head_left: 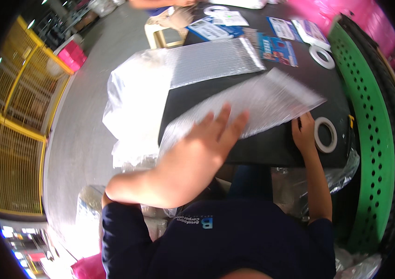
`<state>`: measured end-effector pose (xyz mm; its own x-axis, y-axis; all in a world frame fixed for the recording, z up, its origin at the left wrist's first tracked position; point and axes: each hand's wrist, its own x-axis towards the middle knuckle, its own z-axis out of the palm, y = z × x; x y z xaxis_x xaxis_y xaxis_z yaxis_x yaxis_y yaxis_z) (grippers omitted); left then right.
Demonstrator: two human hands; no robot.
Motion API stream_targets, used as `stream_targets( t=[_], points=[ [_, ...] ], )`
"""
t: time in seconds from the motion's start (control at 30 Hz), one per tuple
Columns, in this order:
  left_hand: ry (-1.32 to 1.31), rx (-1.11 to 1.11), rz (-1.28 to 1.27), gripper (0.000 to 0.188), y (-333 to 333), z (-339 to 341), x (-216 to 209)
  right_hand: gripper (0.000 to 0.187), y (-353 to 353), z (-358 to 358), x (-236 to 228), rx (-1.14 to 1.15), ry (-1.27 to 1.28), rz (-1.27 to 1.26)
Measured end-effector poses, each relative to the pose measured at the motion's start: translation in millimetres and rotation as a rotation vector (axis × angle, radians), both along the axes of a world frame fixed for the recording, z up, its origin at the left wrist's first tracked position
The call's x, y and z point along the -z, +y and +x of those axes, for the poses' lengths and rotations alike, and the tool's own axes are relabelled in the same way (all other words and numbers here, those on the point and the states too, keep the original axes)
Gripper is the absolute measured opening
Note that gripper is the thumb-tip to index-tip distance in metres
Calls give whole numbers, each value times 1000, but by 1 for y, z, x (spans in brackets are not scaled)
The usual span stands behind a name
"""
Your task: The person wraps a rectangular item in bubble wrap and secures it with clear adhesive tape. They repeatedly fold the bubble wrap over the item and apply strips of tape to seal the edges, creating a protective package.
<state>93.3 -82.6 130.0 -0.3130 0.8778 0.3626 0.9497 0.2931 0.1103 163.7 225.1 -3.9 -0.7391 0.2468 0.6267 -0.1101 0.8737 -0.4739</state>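
Observation:
A translucent piece of bubble wrap (pixel 265 97), blurred by motion, slants across the black table (pixel 248 151) in front of me. My left hand (pixel 207 142) lies over its near left part with the fingers spread. At its near right edge, my right hand (pixel 303 132) has its fingers bent against the wrap, seeming to pinch it; the fingertips are partly hidden. A roll of tape (pixel 325 135) lies just right of that hand. Beyond, another flat piece of bubble wrap (pixel 213 60) rests on the table, beside a bright white plastic pile (pixel 137 100) at the left edge.
Printed blue-and-white packages (pixel 276 49) and a white tape roll (pixel 322 57) lie at the far right. A green perforated panel (pixel 365 139) borders the table's right side, near a yellow-handled tool (pixel 350 123). Another person's arm (pixel 158 3) shows beyond a stool (pixel 162 35).

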Motion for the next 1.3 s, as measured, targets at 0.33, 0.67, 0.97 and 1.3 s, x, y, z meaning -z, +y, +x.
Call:
stream_targets(
  t=[0.33,0.67,0.97,1.3],
  points=[
    [-210,-298,-80,54,138,-175,50,15,-1,-1,1,40,-149,148],
    [-705,-540,650,19,-108,-235,146,15,3,-1,11,77,-204,270],
    [-1720,-1227,-348,30,-229,-182,514,15,6,-6,4,121,-249,301],
    [-383,-1151,370,37,-145,-311,450,6,4,-15,4,188,-319,348]
  ],
)
